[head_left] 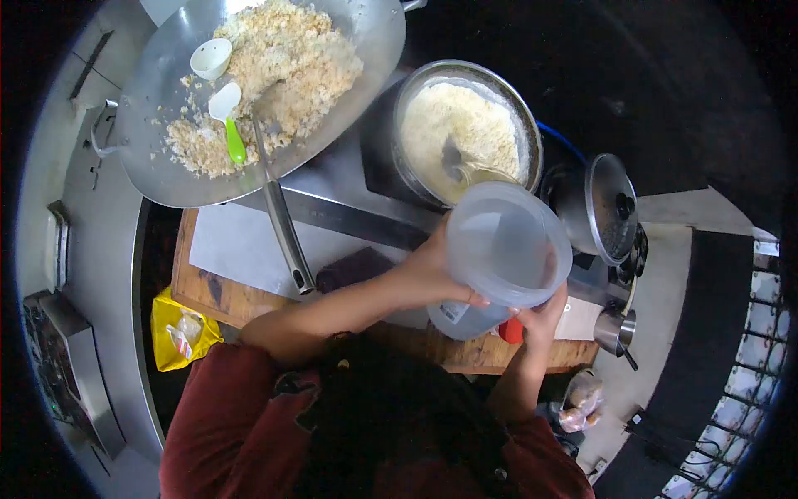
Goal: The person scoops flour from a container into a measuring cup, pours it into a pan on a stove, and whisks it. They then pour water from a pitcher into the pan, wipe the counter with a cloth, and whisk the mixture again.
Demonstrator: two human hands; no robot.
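Head view: we've got both hands on a clear plastic tub (pixel 507 245), held up off the wooden counter (pixel 249 291) just in front of the steel pot of rice (pixel 465 133). Left hand (pixel 432 270) is wrapped round the tub's side wall; right hand (pixel 544 314) is curled under its lower right edge, fingers closed on it. A red bit (pixel 511 331) shows below that hand, can't tell what it is.

Tub looks empty & is tipped, mouth toward us.

Risks, as we judge them:
- Thin wall + wide mouth, so squeeze too hard & it may buckle or pop out of the grip.
- Pot rim sits v. close; if it's hot, contact could soften the plastic.
- Ladle handle (pixel 283 220) sticks out of the wok (pixel 158 125) near our left forearm. An elbow bump could jolt the fried rice (pixel 283 75).
- Lidded pot (pixel 603 208) is near on the right, so swinging wide that way could clip it.
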